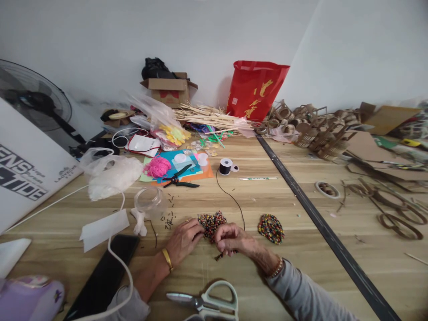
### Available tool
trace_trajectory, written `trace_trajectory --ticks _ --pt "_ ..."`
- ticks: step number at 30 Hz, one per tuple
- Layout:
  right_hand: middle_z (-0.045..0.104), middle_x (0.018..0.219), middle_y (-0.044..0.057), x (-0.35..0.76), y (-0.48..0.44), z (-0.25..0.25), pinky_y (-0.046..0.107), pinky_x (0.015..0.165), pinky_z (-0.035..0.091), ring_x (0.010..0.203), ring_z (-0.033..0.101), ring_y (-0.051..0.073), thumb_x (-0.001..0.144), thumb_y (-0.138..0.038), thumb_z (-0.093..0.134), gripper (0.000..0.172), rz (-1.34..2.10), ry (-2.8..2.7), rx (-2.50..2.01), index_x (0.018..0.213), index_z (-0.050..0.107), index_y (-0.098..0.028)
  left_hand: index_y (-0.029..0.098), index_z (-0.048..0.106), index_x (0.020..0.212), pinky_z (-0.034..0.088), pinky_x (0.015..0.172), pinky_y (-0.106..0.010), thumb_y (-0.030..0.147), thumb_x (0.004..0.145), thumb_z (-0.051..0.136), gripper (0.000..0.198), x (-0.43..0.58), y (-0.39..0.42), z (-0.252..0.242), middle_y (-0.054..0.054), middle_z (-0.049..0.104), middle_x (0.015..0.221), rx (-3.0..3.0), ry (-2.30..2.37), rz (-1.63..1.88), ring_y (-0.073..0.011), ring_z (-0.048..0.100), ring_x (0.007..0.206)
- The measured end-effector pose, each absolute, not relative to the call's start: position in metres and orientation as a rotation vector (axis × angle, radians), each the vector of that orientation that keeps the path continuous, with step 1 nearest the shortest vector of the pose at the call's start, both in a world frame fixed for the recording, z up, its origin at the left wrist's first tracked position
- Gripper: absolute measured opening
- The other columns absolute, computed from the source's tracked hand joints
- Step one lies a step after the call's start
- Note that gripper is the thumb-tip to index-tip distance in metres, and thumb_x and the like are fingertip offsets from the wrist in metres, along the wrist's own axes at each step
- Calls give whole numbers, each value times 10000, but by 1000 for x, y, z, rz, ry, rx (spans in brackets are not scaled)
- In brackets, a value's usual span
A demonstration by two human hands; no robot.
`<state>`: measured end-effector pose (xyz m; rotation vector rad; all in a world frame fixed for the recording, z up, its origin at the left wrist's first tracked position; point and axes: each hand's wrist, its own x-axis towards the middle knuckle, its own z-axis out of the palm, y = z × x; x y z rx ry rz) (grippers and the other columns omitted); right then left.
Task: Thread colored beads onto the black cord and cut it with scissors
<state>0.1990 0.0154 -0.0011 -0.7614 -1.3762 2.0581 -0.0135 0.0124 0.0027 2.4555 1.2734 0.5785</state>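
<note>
A heap of small multicoloured beads (213, 224) lies in front of me, partly covered by my fingers. My left hand (185, 239) rests at the heap's left edge, fingers together and curled down; what is between its tips is hidden. Over the right side of the heap, my right hand (234, 240) is closed in a pinch. A black cord (234, 199) runs from a spool (225, 166) down to this hand, and a short dark end shows below the fingers. To the right lies a coiled bead strand (270, 228), apart from both hands.
Scissors (214, 301) lie near the front edge, and black-handled pliers (182, 179) rest on coloured sheets. Left are a clear jar (149, 200), short dark bits (169, 220) and a black phone-like slab (103, 276). A dark strip (301, 200) crosses the table; a small bowl (327, 190) stands beyond it.
</note>
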Motion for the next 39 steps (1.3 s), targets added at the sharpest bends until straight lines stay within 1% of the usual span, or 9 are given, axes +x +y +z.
trace_trajectory --ticks 2,5,9,14,18,21,26,32,39 --pt "540 529 -53 195 13 -1 147 414 367 425 469 50 676 -442 758 349 1994 -1401 -801 716 592 -138 162 674 803 487 693 -283 100 825 564 128 -13 12 4 -55 658 803 2423 1277 627 -186 611 760" --pt "499 531 -55 189 9 0 156 426 335 441 433 48 685 -466 744 366 1824 -1442 -843 698 588 -135 170 670 770 491 698 -273 112 814 569 125 -15 12 5 -45 666 770 2306 1256 825 -175 617 746" --pt "460 550 -49 185 5 0 173 440 278 464 361 45 717 -482 714 380 1656 -1480 -866 682 582 -127 158 668 726 500 636 -252 142 771 596 86 -16 12 5 -43 683 704 2021 1219 992 -159 623 653" --pt "462 572 -34 185 4 0 192 451 274 493 369 63 754 -527 660 407 1603 -1547 -896 708 583 -131 142 667 736 518 654 -255 207 721 640 72 -12 6 10 -44 698 712 1587 1182 925 -168 647 669" --pt "428 559 -48 187 5 -2 196 448 240 484 330 59 768 -528 645 406 1594 -1581 -898 727 577 -129 138 678 742 503 693 -250 227 718 647 97 -9 4 12 -38 686 740 1467 1119 900 -161 630 711" --pt "446 585 -39 187 5 -2 200 468 258 509 350 65 782 -510 639 391 1590 -1588 -894 741 577 -125 134 682 727 495 697 -251 218 687 676 93 -9 4 11 -36 678 734 1410 1082 862 -161 624 713" --pt "458 612 -32 186 4 0 201 479 274 526 365 67 780 -516 636 399 1604 -1605 -909 744 577 -123 131 680 710 480 686 -256 216 655 715 108 -7 5 10 -29 664 709 1377 1019 842 -159 611 690" --pt "448 601 -35 186 4 3 199 462 267 520 356 69 780 -509 637 389 1594 -1645 -925 729 574 -128 131 680 680 445 648 -250 238 698 682 108 -6 3 10 -26 639 675 1478 996 861 -154 570 668" --pt "476 607 -36 184 3 -1 209 482 318 515 399 71 750 -495 671 371 1556 -1590 -914 774 585 -135 131 652 686 446 661 -254 263 728 646 139 -5 2 13 -24 626 684 1509 1042 833 -156 567 676"
